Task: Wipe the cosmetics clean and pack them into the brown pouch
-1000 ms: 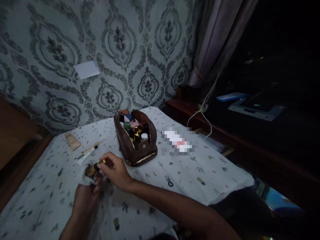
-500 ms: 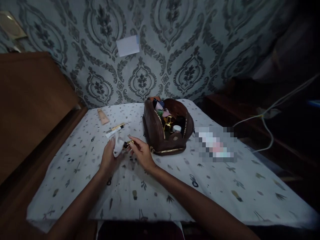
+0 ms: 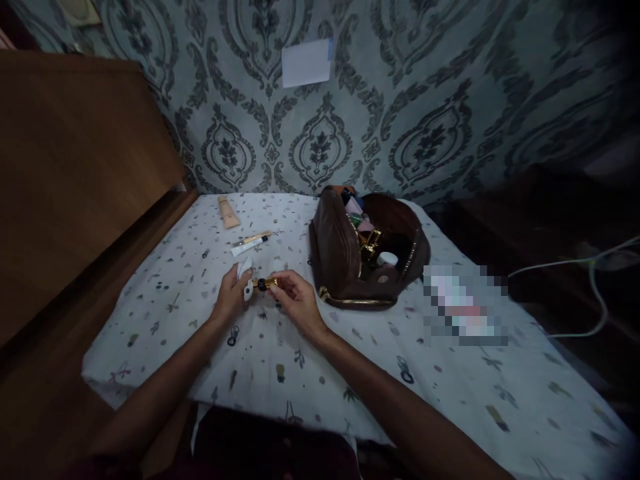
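Note:
Above the front middle of the table, my left hand [image 3: 229, 297] is closed around a crumpled white cloth or tissue [image 3: 245, 272]. My right hand [image 3: 301, 303] pinches a small gold-and-black cosmetic tube [image 3: 269, 284], which looks like a lipstick, between thumb and fingers. The tube lies level, its left end against the white cloth. To the right of my hands stands a brown toiletry bag [image 3: 336, 250], unzipped. Inside it are a white-lidded jar [image 3: 387, 259], a gold item [image 3: 371, 241] and several other small things, partly hidden by the bag's side.
A beige squeeze tube [image 3: 229, 213] lies at the back left. Closer in are a white tube with a black cap [image 3: 250, 246] and a thin yellowish stick [image 3: 256, 237]. A blurred-out object [image 3: 465, 307] is right of the bag. A wooden cabinet [image 3: 90, 147] borders the table's left.
The camera view has shifted, so the table and bag appear farther right. The cloth has moved onto the tube's left end, and the tube now lies more level between my hands.

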A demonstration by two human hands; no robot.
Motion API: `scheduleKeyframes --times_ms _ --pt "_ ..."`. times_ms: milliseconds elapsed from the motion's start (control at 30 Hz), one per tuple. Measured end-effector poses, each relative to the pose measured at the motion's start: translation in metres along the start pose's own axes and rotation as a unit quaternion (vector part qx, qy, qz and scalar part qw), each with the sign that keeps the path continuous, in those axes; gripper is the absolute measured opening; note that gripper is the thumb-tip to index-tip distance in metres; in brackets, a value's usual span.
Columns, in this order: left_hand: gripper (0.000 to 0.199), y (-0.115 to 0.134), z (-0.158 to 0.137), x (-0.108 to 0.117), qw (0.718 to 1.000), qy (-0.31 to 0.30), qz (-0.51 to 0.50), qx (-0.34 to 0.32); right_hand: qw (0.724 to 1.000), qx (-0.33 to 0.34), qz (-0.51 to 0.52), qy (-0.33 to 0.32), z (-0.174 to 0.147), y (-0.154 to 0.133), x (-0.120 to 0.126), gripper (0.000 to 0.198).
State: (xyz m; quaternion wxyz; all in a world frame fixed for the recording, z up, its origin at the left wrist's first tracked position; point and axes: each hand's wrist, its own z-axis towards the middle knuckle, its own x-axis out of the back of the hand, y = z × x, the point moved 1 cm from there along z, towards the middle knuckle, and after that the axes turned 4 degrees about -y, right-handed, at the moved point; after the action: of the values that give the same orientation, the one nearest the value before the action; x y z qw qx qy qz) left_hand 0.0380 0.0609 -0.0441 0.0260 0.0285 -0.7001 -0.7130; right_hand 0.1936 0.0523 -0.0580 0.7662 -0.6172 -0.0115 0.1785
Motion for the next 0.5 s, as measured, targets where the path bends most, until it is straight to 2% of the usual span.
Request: scheduleKeyframes --times_ms 100,200,300,400,500 --pt "0.036 -0.006 0.002 0.002 0.999 0.000 -0.039 0.020 1.000 0.000 -0.008 -0.001 0.001 0.003 0.000 0.025" --pt "0.038 -0.005 0.001 0.002 0.999 -0.004 -0.049 0.021 0.999 0.032 -0.043 0.005 0.000 0.004 -0.001 0.021" --pt "0.032 0.000 -0.003 0.001 0.997 -0.052 0.030 -0.043 0.994 0.073 -0.085 -0.005 -0.002 0.002 -0.002 0.014" --pt "0.025 0.005 -0.004 0.002 0.979 -0.094 0.138 -0.118 0.990 0.088 -0.106 -0.031 -0.005 -0.001 -0.004 0.011" --pt "0.025 0.003 -0.001 0.006 0.985 -0.079 0.123 -0.091 0.988 0.087 -0.125 -0.041 -0.006 0.000 -0.005 0.010"
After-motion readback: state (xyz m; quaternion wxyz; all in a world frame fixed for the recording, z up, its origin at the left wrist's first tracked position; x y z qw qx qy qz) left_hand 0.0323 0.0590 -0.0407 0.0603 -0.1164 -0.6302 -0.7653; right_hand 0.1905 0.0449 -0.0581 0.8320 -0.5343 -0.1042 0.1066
